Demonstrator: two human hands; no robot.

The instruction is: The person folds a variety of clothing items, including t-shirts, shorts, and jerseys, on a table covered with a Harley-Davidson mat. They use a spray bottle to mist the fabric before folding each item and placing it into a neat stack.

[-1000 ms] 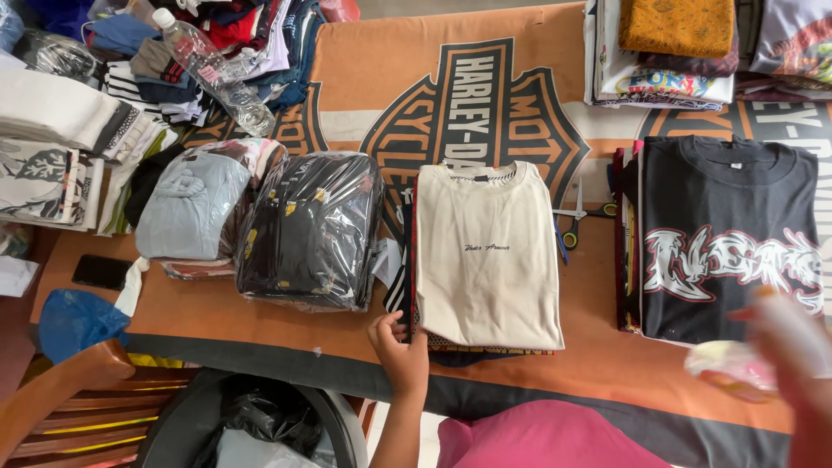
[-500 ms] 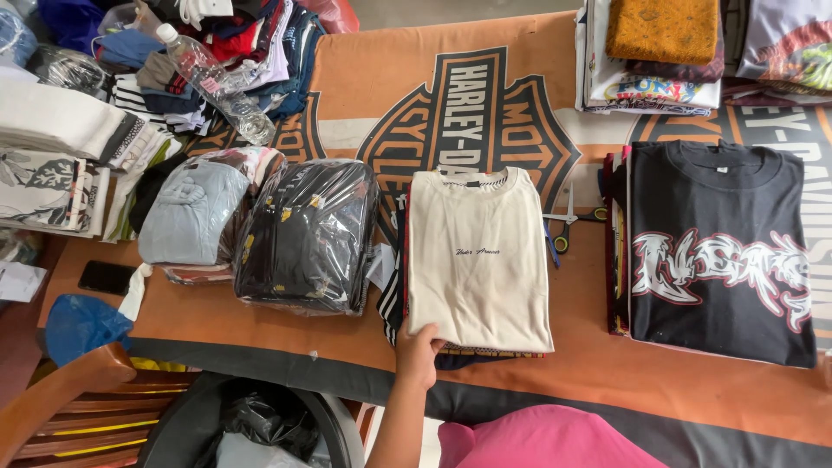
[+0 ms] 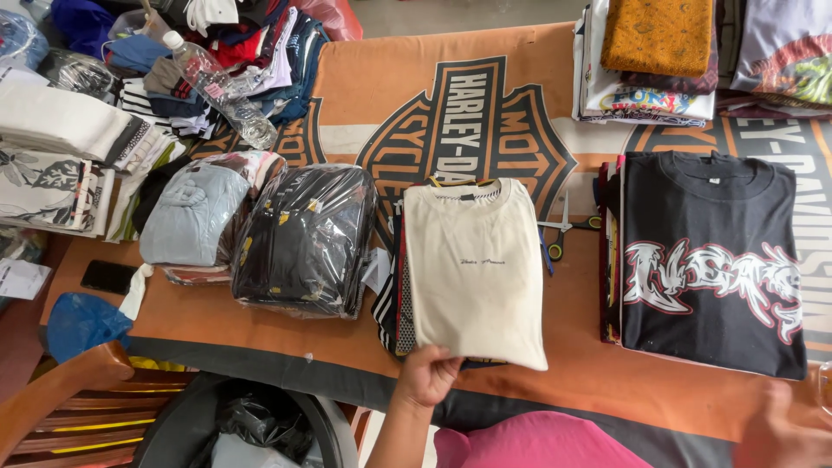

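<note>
Left hand pinches the near hem of the folded cream tee atop its stack, long axis running away fm hand; right hand blurred, grip can't tell, farther off.

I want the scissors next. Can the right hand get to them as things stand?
Probably yes. The right hand is blurred at the near edge, seemingly empty. The scissors lie uncovered in the gap between the cream shirt and black shirt.
</note>
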